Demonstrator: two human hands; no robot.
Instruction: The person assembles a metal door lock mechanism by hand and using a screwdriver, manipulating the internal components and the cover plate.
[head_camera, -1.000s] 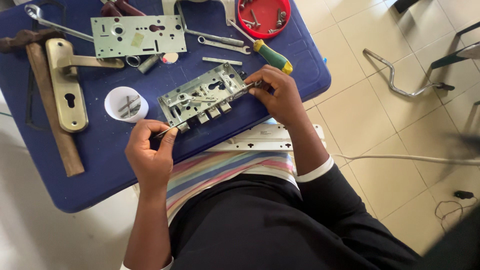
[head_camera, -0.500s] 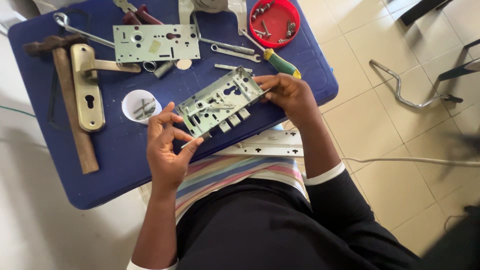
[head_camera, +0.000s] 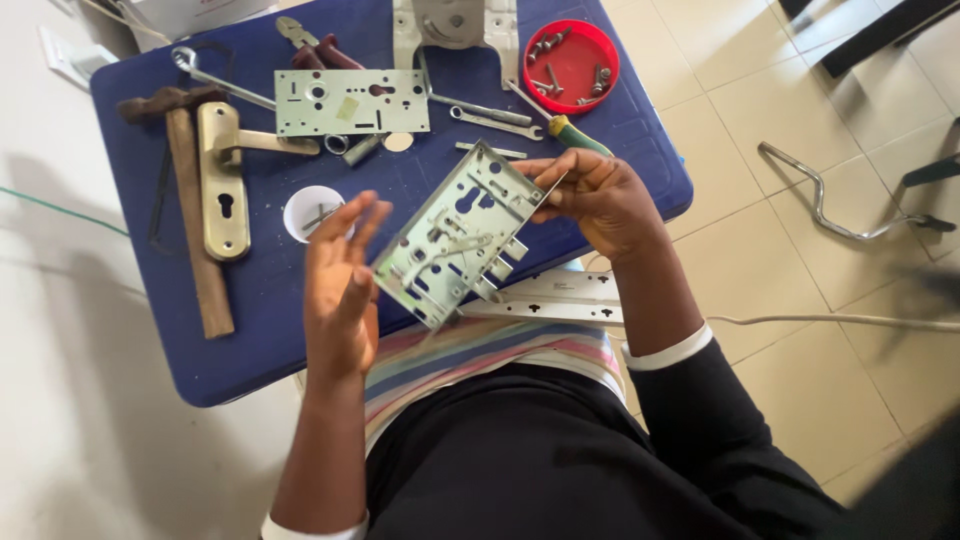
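Observation:
My right hand (head_camera: 600, 195) grips the far end of a grey metal mortise lock case (head_camera: 455, 240) and holds it lifted and tilted above the blue table (head_camera: 250, 350). The open side of the case faces up and shows its inner parts and bolts. My left hand (head_camera: 345, 285) is just left of the case's near end, fingers spread and blurred, palm toward the case. Whether it touches the case is unclear.
On the table lie a flat lock cover plate (head_camera: 350, 102), a brass door handle plate (head_camera: 222, 180), a wooden-handled hammer (head_camera: 190, 215), a white cap with screws (head_camera: 310, 212), a red lid of screws (head_camera: 572, 65), spanners (head_camera: 495, 118) and a green-handled screwdriver (head_camera: 575, 135). A white metal strip (head_camera: 555, 298) rests on my lap.
The lock case has been lifted off the table and tilted up by my right hand. My left hand let go of a small tool and opened beside the case.

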